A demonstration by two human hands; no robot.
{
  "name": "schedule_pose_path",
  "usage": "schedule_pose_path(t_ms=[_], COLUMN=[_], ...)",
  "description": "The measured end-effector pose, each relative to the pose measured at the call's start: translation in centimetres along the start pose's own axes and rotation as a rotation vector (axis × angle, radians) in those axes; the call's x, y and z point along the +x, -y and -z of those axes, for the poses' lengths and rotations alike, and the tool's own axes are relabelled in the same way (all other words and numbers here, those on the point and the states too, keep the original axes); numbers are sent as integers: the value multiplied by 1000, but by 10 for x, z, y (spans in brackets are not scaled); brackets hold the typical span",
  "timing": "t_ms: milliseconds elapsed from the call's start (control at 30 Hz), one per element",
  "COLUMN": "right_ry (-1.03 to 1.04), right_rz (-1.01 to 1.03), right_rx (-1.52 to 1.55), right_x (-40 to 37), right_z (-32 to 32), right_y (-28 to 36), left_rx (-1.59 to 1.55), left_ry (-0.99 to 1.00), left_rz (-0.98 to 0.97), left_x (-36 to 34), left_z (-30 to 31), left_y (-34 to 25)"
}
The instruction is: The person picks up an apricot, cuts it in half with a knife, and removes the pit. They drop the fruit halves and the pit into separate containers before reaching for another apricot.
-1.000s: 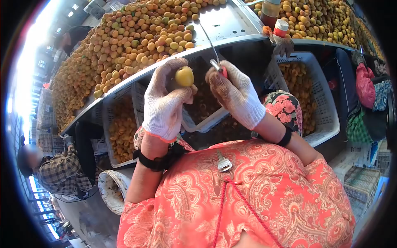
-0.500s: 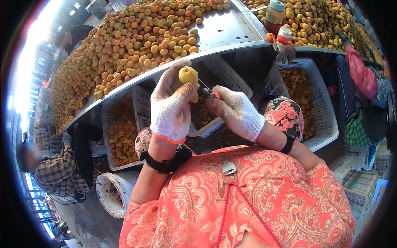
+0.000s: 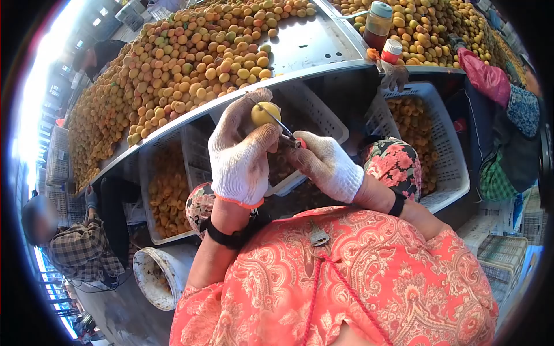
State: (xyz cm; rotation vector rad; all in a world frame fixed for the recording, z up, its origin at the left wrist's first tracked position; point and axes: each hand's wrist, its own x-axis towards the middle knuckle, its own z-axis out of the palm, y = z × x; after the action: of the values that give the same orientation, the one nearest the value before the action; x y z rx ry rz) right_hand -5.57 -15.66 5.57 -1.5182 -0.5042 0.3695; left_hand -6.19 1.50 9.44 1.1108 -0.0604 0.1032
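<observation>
My left hand (image 3: 241,147), in a white knit glove stained brown at the fingers, pinches a yellow apricot (image 3: 264,117) between thumb and fingertips. Gloved the same way, my right hand (image 3: 328,162) grips a small knife (image 3: 283,125) by its red handle. The thin blade lies across the front of the apricot, its tip reaching past the fruit's upper left side. Both hands are held close together in front of the metal table's edge, above a crate (image 3: 287,183) partly hidden beneath them.
Apricots (image 3: 190,63) are heaped on the metal table (image 3: 314,43). A jar (image 3: 378,26) and a red, white-capped bottle (image 3: 392,51) stand at its edge, near a hanging glove (image 3: 395,76). Crates of cut fruit (image 3: 167,196) flank my knees. A white bucket (image 3: 151,277) stands lower left; people sit either side.
The knife blade has moved up and left, from the apricot's right side to across its front. My right hand has shifted slightly left with it.
</observation>
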Motion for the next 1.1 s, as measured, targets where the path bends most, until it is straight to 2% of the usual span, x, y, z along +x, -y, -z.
schedule_pose_path(t_ms=[133,233,300,367,433,567,633,700,800,833,900,1033,1067,1100], right_ry=[-55,-132,-205,-223,-242,-234,-252,-283,-267,-269,-288,-223,-239,-257], right_rz=[-5,73,95,125,154,126,136,119,105,108,104,23,33,45], right_rx=[-60,-203,-291,-282,-273,-319,-343,-361,-314,-314,-135,-225,-225,-224], right_x=[5,6,11,12,12,12,16,19,14,15,16,15,16,17], right_z=[-4,-7,-9,-8,-6,-5,-6,-7,-4,-3,-4,0,0,0], right_y=[-6,-12,-15,-15,-15,-19,-26,-28,-14,-13,-13,-17,-18,-19], left_rx=[-101,-151,-301,-331,-26,33,-280,-271,75,76,439,386,240,238], left_ry=[11,-45,-48,7,48,-28,-123,-147,16,19,-53,-43,-26,-25], left_rz=[7,26,71,116,5,59,184,212,69,67,-143,-153,-67,-66], left_x=[0,4,7,10,11,15,19,24,31,32,31,36,37,39], left_z=[-3,-10,-6,-9,-15,-11,-5,-3,7,7,2,10,9,12], left_y=[8,18,28,29,27,35,50,51,37,38,38,53,55,59])
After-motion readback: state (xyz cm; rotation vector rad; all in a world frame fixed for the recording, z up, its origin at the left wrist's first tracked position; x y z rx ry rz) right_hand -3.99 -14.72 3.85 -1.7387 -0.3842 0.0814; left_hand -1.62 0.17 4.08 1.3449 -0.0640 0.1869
